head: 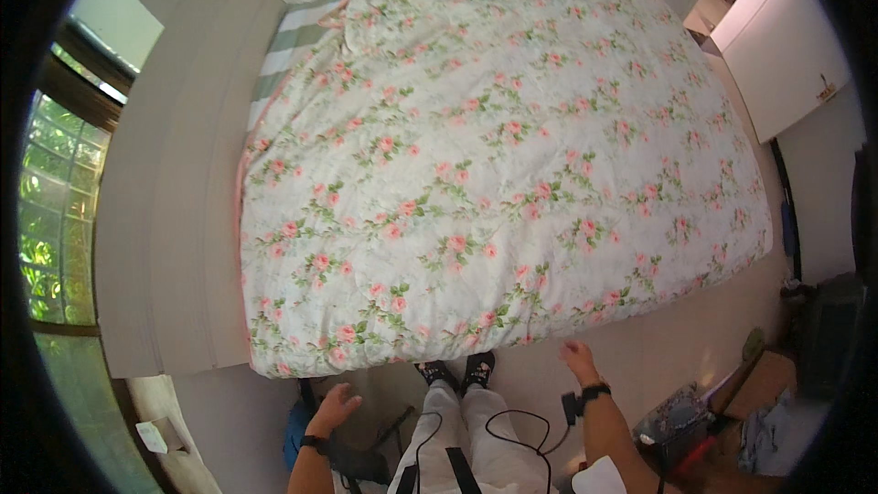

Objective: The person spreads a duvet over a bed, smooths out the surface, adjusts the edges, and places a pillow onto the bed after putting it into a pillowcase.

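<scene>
A white quilt with pink roses and green leaves covers the bed before me, with folds along its near edge. My left hand hangs just short of the quilt's near left edge, fingers apart and holding nothing. On the other side my right hand is over the floor, near the quilt's front edge, empty with fingers slightly curled. Both wrists carry black bands. At the far left corner, a green and white striped sheet shows beside the quilt's pink border.
A pale panelled surface and a window run along the left. A white door stands at the right. Bags and a cardboard box lie on the floor at right. A black cable hangs before my legs.
</scene>
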The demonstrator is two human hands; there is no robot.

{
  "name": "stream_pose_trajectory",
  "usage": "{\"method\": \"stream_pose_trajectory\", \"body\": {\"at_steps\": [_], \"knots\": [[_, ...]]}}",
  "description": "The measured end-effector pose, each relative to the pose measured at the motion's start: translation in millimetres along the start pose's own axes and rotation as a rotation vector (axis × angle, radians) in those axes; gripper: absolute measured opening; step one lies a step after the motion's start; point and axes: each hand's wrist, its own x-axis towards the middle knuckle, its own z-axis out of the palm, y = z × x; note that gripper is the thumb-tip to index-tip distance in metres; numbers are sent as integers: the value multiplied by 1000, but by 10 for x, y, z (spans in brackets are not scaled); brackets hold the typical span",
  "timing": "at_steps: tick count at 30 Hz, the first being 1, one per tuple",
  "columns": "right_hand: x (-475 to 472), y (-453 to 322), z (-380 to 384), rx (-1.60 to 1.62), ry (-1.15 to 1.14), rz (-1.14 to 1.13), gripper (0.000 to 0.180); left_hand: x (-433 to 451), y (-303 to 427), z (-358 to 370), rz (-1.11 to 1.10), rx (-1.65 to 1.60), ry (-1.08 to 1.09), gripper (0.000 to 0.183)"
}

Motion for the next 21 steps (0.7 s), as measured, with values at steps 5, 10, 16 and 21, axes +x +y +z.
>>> {"method": "stream_pose_trajectory", "body": {"at_steps": [5,10,16,21], "knots": [[-486,-983,-1109,469,239,-201,16,-838,1191,-1368,219,-67,122,33],[-1113,-3347,-2701,612,332,-822,24,-1428,2847,-3167,915,-634,214,36],[-1879,-5910,-2911,507,302,-1125,23,-1638,4713,-4258,957,-513,636,46],[-2417,-7475,-2428,350,239,-1240,18,-1259,5109,-4915,749,-646,963,34]]}}
